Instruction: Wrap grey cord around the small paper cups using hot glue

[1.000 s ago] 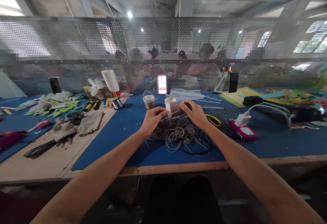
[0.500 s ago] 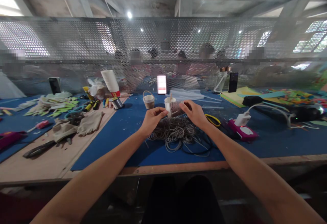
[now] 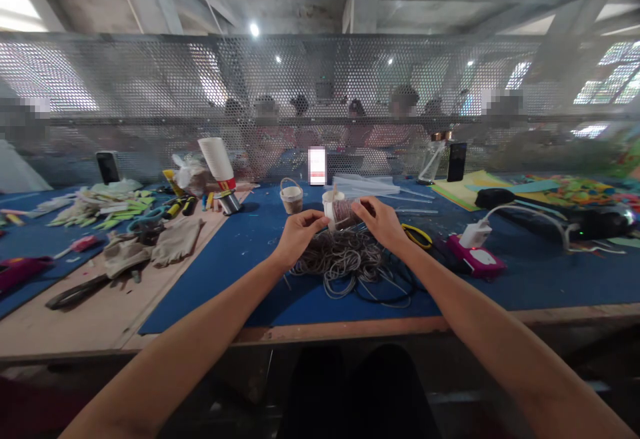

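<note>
Over a loose heap of grey cord [image 3: 350,259], a paper cup [image 3: 344,213] partly wrapped in brownish-grey cord is held on its side. My right hand [image 3: 381,220] closes its fingers around the wrapped end of the cup. At the white end, my left hand [image 3: 304,231] pinches thumb and fingertips together against the cup's edge; whether a strand of cord is also between them is too small to tell. Behind my left hand stands a small cord-wrapped cup basket [image 3: 291,200] with an arched handle, upright on the blue mat [image 3: 215,285].
Yellow-handled pliers [image 3: 417,235] and a magenta device [image 3: 475,255] with a white plug lie right. A tilted stack of paper cups [image 3: 216,162], gloves [image 3: 177,240] and scissors [image 3: 145,221] are left. Clear strips [image 3: 365,185] and a lit phone [image 3: 317,165] are behind, before a perforated metal screen [image 3: 165,79].
</note>
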